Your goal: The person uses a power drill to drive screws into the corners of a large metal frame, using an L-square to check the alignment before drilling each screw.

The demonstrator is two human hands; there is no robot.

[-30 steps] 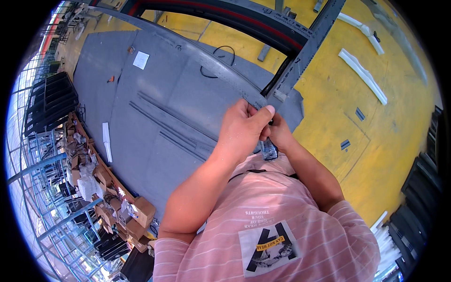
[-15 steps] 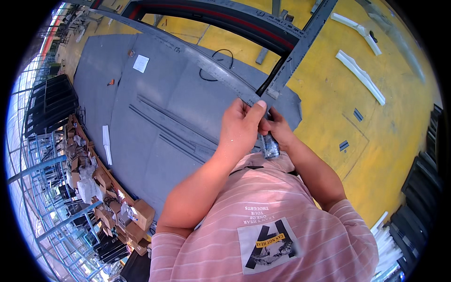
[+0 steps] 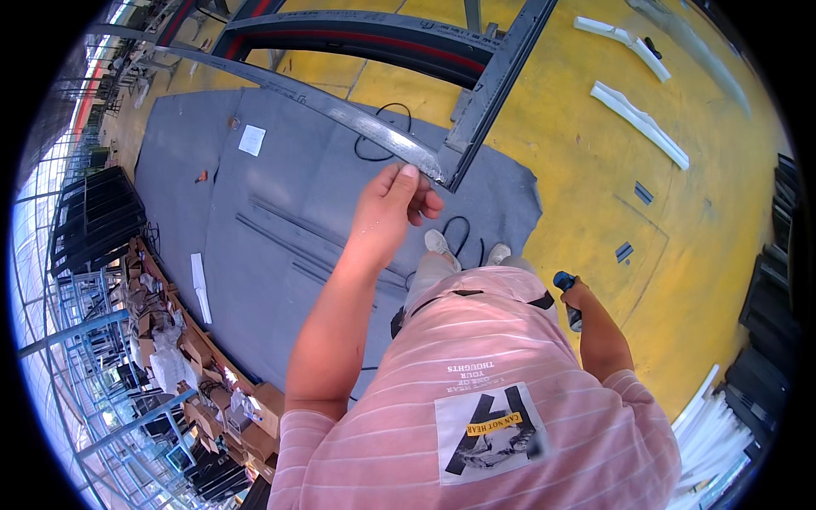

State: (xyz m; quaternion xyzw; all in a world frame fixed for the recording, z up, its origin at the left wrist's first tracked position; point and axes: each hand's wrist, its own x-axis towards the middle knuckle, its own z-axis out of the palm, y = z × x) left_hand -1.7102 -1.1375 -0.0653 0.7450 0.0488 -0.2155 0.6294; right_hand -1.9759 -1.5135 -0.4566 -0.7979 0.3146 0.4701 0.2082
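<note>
My left hand [image 3: 389, 208] is at the near corner of a grey metal frame [image 3: 340, 110], its thumb at the edge of the near rail. The fingers are loosely curled and apart, and they show below the rail, not wrapped round it. Bare shiny metal shows on the rail beside the thumb. Low at my right side, my right hand [image 3: 578, 295] is closed round a dark cylindrical thing [image 3: 563, 280] with a bluish end. Its exact kind is not clear, and the hand covers its middle.
Grey sheeting [image 3: 280, 187] covers the floor, with long dark strips [image 3: 293, 251] on it. A black cable [image 3: 456, 229] lies by my shoes. White profiles [image 3: 642, 123] rest on the yellow floor at right. Cardboard boxes [image 3: 263, 408] and racks line the left.
My right hand has left the frame corner and dropped to my right side with the cylindrical thing. My left hand has shifted left and its fingers have loosened. The view has shifted somewhat.
</note>
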